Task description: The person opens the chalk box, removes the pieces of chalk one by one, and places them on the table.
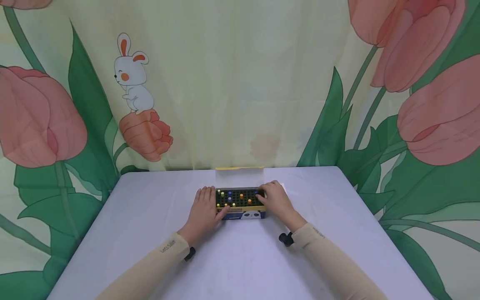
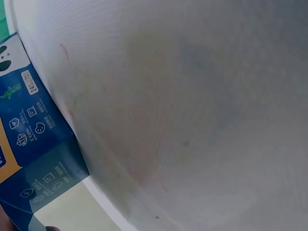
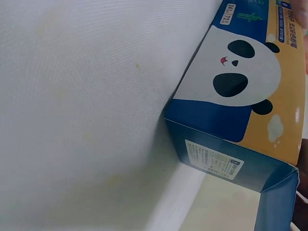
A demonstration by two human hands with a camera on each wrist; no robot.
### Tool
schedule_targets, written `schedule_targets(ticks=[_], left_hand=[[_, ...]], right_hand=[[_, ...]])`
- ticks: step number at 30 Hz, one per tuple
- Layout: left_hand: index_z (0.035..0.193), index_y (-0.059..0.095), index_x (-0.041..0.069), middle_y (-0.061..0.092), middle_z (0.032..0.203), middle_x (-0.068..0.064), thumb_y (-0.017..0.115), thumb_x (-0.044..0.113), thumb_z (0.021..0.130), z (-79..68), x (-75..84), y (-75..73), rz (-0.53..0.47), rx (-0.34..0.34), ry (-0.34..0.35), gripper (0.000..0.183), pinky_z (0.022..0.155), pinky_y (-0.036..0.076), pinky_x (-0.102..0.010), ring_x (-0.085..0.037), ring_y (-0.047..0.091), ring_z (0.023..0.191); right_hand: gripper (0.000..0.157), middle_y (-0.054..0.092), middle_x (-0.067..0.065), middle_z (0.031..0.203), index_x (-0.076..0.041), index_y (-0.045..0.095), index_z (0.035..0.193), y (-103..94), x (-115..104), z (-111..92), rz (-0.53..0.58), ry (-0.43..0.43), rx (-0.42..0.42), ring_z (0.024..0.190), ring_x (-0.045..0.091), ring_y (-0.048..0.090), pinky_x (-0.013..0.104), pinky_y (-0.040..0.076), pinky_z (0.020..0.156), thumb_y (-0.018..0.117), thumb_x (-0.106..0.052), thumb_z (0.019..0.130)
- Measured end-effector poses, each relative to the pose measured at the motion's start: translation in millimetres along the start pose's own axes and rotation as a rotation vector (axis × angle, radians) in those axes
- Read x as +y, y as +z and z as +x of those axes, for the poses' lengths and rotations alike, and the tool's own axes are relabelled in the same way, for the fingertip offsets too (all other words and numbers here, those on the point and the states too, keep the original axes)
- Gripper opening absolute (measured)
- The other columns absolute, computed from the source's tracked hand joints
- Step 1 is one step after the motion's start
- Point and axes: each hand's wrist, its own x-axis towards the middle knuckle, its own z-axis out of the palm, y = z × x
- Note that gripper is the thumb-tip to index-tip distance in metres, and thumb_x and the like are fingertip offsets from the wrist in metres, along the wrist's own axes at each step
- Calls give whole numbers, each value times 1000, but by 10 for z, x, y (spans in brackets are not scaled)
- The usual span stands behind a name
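Tabletop (image 1: 240,258) lies nearest; toward its far side sits the panda box (image 1: 234,216). The left hand (image 1: 204,210), fingers straight, rests along its left end; gentle, even pressure should prevent sliding. The right hand (image 1: 278,203) curves over the dark holder (image 1: 235,194), pinching or not I cannot tell; moving fingers vertically would spare neighbouring coloured pegs (image 1: 241,196). Behind rises a flap (image 1: 240,177).

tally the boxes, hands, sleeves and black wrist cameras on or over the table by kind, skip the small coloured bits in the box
Boxes: 1 (the panda box)
Hands: 2 (left hand, right hand)
Sleeves: 2 (left sleeve, right sleeve)
Black wrist cameras: 2 (left camera, right camera)
Total: 7
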Motion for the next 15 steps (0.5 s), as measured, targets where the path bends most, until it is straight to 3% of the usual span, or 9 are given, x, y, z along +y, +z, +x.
schedule_targets(ticks=[15], left_hand=[[156, 29, -13, 31, 162, -32, 39, 67, 104, -31, -12, 76, -74, 14, 4, 96, 126, 23, -56, -45, 27, 154]], right_hand=[[18, 77, 2, 99, -15, 78, 106, 46, -32, 4, -45, 30, 21, 103, 28, 60, 49, 46, 96, 80, -28, 93]])
